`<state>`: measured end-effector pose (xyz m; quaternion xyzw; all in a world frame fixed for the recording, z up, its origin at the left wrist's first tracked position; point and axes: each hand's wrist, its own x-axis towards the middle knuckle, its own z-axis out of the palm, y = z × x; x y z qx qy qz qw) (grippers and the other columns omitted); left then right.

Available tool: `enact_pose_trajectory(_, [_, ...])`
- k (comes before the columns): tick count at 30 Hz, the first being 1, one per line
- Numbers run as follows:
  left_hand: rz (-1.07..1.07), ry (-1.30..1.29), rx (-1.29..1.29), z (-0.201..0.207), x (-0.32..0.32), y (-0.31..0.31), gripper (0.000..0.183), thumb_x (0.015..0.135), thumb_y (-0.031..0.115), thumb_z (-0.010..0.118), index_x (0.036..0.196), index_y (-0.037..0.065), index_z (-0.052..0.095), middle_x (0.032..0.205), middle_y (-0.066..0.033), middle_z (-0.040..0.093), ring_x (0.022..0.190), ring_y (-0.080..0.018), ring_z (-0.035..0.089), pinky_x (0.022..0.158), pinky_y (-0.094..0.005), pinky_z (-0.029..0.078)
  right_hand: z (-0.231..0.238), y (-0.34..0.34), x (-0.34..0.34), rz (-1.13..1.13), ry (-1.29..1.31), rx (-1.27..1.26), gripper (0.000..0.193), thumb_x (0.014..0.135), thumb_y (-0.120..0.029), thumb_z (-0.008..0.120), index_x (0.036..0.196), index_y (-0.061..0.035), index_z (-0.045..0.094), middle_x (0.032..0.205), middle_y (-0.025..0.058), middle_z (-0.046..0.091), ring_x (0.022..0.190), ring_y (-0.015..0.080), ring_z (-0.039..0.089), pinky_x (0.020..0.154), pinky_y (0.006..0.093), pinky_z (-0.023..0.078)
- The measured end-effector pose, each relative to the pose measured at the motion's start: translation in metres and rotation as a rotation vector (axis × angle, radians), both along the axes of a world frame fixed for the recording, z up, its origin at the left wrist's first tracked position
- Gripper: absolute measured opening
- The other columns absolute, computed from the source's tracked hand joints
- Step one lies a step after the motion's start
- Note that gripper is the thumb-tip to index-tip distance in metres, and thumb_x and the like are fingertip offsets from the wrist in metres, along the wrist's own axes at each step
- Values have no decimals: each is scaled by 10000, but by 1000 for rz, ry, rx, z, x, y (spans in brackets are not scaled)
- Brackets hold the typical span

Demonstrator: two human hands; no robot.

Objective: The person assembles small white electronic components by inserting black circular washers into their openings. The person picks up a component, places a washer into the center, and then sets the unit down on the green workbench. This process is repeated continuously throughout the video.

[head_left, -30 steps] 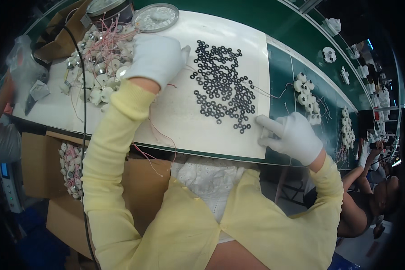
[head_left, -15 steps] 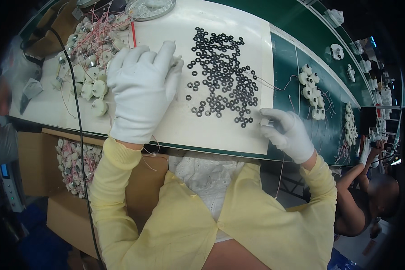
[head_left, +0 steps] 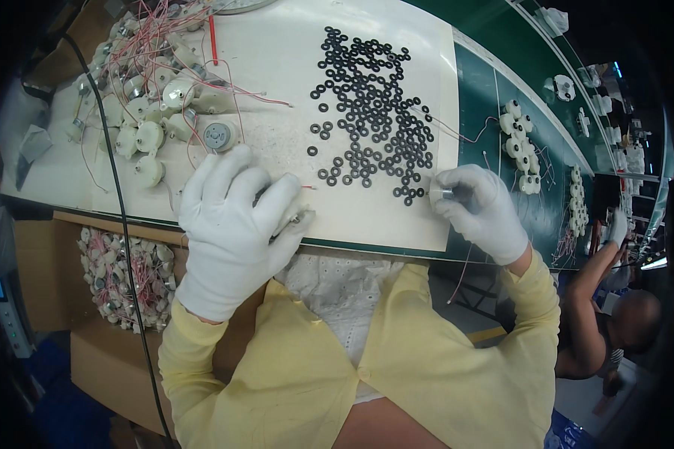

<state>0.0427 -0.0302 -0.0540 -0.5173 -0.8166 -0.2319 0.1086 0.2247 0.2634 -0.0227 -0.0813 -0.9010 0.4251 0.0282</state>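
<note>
My left hand point(head_left: 236, 232), in a white glove, is closed on a small white motor point(head_left: 298, 217) at the table's near edge; the palm hides most of it. Just beyond its fingertips stands a silver-topped motor point(head_left: 217, 136) by the pile of white motors point(head_left: 148, 136) with red and white wires. My right hand point(head_left: 485, 213), gloved too, pinches another small motor with a silver body point(head_left: 443, 194) between thumb and fingers, and a thin wire hangs below it. Between the hands, many black rubber rings point(head_left: 367, 112) lie scattered on the white board point(head_left: 277, 60).
Finished-looking clusters of white motors with black rings point(head_left: 520, 146) sit on the green surface at right. An open cardboard box point(head_left: 120, 359) holding more motors stands below the table at left. A black cable point(head_left: 120, 150) crosses the left side. Another person point(head_left: 599, 322) sits at far right.
My left hand has come back from beside the pile to the near table edge, with a motor in its grip. The right hand keeps its motor, nearly in place. The view has shifted slightly.
</note>
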Motion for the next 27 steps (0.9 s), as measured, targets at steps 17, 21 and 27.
enact_pose_trajectory(17, [109, 108, 39, -24, 6, -3, 384, 733, 374, 866, 1042, 228, 691, 1351, -42, 638, 1390, -356, 481, 1075, -481, 397, -4, -20, -1, -123, 20, 209, 204, 887, -147, 763, 1045, -58, 669, 812, 28, 776, 599, 186, 696, 588, 303, 522])
enact_pose_trajectory(21, [99, 109, 47, -25, 6, -3, 395, 736, 363, 866, 1059, 230, 681, 1343, -39, 639, 1389, -356, 483, 1067, -482, 403, -5, -31, -1, -96, 64, 443, 214, 861, -193, 805, 1010, -101, 681, 769, 27, 756, 552, 210, 660, 575, 336, 499])
enact_pose_trajectory(27, [93, 95, 29, -24, 6, -4, 415, 730, 342, 873, 1075, 225, 674, 1334, -38, 635, 1389, -357, 484, 1079, -481, 402, 17, -38, -4, -9, 31, 691, 231, 845, -239, 836, 980, -128, 686, 721, 21, 726, 539, 234, 641, 573, 340, 477])
